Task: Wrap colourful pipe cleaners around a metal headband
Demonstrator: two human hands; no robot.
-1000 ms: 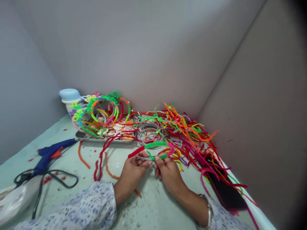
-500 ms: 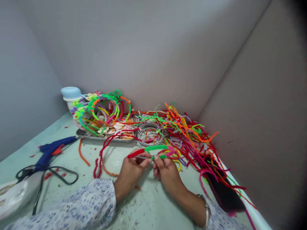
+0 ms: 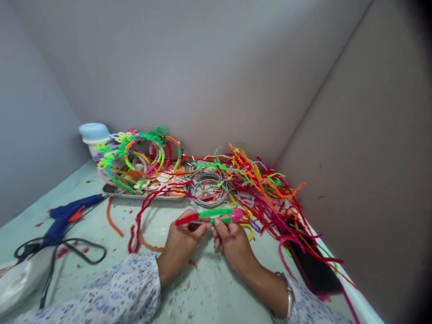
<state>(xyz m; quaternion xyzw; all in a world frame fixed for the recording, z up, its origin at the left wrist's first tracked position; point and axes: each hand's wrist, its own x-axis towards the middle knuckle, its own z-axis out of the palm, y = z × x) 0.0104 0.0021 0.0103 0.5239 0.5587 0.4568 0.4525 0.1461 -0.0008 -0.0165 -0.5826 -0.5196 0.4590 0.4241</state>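
Between my hands is a headband (image 3: 216, 213) wrapped in fuzzy pipe cleaner, red at the left, green along the middle and pink at the right bend. My left hand (image 3: 182, 240) is closed on its red end, thumb and fingers pinching near the lower strand. With thumb and forefinger together, my right hand (image 3: 232, 238) pinches the green lower strand close to my left fingertips. Part of that lower strand looks bare and pale. Just beyond the hands lie a coil of silver wire (image 3: 209, 188) and yellow pipe cleaner loops (image 3: 249, 230).
A metal tray (image 3: 141, 196) holds shells, with several colourful finished headbands (image 3: 148, 144) above it. A blue glue gun (image 3: 64, 218) with a looped cord lies left, near a white cup with a blue lid (image 3: 94, 132). Tangled pipe cleaners (image 3: 263, 180) and a dark phone (image 3: 317, 267) are at right.
The whole view has shifted slightly, moving things a little left. Both hands keep their pinch on the headband, which now looks flatter and narrower from this angle.
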